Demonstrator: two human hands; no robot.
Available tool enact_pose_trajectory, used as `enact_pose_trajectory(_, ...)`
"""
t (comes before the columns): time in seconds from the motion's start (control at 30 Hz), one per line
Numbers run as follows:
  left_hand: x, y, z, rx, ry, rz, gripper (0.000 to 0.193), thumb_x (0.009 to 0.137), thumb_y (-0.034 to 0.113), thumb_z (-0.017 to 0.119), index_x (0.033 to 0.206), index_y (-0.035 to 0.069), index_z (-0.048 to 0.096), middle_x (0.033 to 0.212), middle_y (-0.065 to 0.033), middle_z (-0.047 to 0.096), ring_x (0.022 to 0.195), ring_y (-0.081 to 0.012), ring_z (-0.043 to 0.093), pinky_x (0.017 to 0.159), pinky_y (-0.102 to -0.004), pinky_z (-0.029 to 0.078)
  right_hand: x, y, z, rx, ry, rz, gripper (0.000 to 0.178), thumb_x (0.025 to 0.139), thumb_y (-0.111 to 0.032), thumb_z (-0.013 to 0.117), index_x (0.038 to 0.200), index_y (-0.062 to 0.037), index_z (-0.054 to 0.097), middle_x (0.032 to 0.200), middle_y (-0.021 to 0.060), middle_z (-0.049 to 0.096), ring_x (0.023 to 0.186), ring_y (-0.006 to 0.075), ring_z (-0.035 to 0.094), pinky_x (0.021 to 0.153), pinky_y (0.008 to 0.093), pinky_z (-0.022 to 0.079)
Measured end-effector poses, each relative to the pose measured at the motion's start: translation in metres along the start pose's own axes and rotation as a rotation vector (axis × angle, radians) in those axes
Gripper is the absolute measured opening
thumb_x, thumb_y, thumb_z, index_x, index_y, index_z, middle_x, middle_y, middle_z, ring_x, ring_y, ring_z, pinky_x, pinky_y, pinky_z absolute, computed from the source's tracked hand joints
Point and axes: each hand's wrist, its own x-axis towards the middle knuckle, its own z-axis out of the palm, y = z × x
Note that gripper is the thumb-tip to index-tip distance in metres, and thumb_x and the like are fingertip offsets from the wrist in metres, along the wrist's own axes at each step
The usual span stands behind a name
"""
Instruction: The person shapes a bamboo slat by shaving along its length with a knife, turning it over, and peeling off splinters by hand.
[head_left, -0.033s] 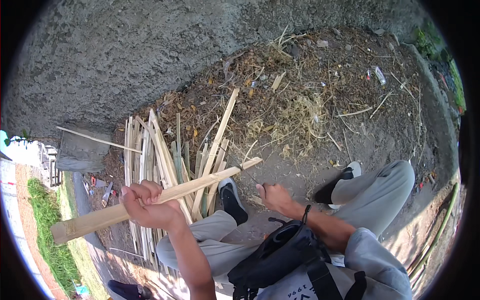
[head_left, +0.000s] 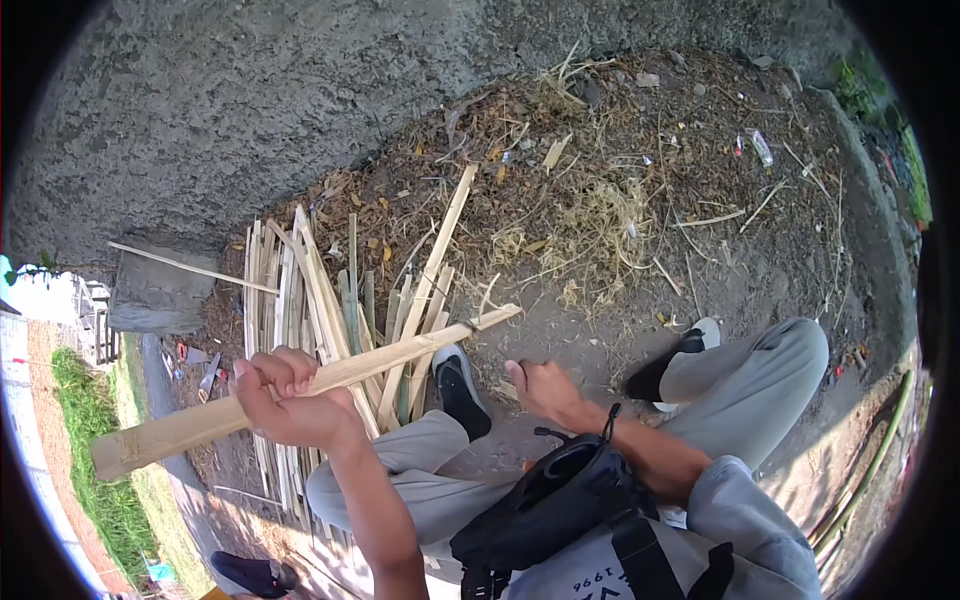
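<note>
My left hand (head_left: pixel 295 400) is closed round a long pale wooden strip (head_left: pixel 385 357), which slants up to the right across my left leg. Its broad, blunt end sticks out left of the fist, and its narrow end reaches toward the middle. A thin curl of wood (head_left: pixel 489 293) stands off the upper edge near that end. My right hand (head_left: pixel 548 390) is a fist just below and right of the tip. It grips a knife (head_left: pixel 473 326), seen nearly edge-on; its thin dark blade lies at the strip near the curl. The handle is hidden in my fingers.
Several cut strips (head_left: pixel 300 290) lie in a pile by my left shoe (head_left: pixel 460 395). Dry shavings (head_left: pixel 600 230) litter the soil before a rough grey wall (head_left: pixel 250 100). A handsaw (head_left: pixel 210 378) lies at the left; another person's shoe (head_left: pixel 250 575) is at lower left.
The strip and my left hand have shifted slightly left. The blade shows less clearly between my right hand and the strip. Both grips stay the same.
</note>
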Motion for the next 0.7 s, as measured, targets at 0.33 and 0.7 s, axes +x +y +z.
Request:
enact_pose_trajectory(0.33,0.006,-0.003,0.002,-0.070,-0.046,0.022,0.038,0.094,0.017,0.044,0.060,0.013,0.028,0.051,0.0013,0.021,0.042,-0.0083,0.021,0.042,-0.0243,0.017,0.007,0.030,0.004,-0.153,-0.030,0.075,0.040,0.097,-0.036,0.042,0.091,-0.0021,0.063,0.069,0.0285,0.061,0.068,0.0505,0.060,0.069,0.0561,0.049)
enact_pose_trajectory(0.7,0.003,-0.002,0.008,-0.077,-0.094,0.057,0.035,0.093,0.015,0.048,0.064,0.012,0.028,0.050,0.0012,0.021,0.040,-0.0076,0.021,0.041,-0.0235,0.017,0.004,0.046,0.010,-0.117,-0.068,0.175,0.041,0.099,-0.035,0.035,0.100,-0.0023,0.061,0.073,0.0293,0.061,0.073,0.0523,0.058,0.072,0.0571,0.046)
